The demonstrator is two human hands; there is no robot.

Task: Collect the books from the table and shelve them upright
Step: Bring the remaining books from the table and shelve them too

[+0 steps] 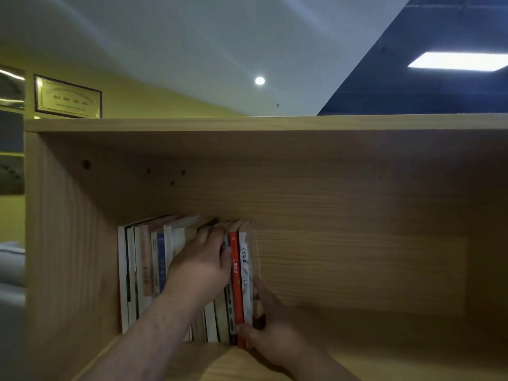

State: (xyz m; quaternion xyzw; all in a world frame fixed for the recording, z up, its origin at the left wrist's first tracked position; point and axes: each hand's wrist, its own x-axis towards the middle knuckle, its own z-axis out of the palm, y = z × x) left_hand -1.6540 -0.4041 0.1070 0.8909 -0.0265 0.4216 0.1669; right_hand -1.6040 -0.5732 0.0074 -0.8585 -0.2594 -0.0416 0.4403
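Note:
A row of several books (143,273) stands upright on the wooden shelf (357,339), pushed toward its left wall. The two at the right end are an orange-spined book (235,284) and a white-spined book (246,281). My left hand (200,265) lies over the spines in the middle of the row, fingers reaching between the book tops and thumb against the orange book. My right hand (270,323) holds the right end of the row: fingers flat along the white book's outer cover, thumb pressing its spine near the bottom.
The shelf compartment is wide, with bare board to the right of the books. Its top board (247,123) runs overhead. A framed plaque (67,97) hangs on the yellow wall at upper left.

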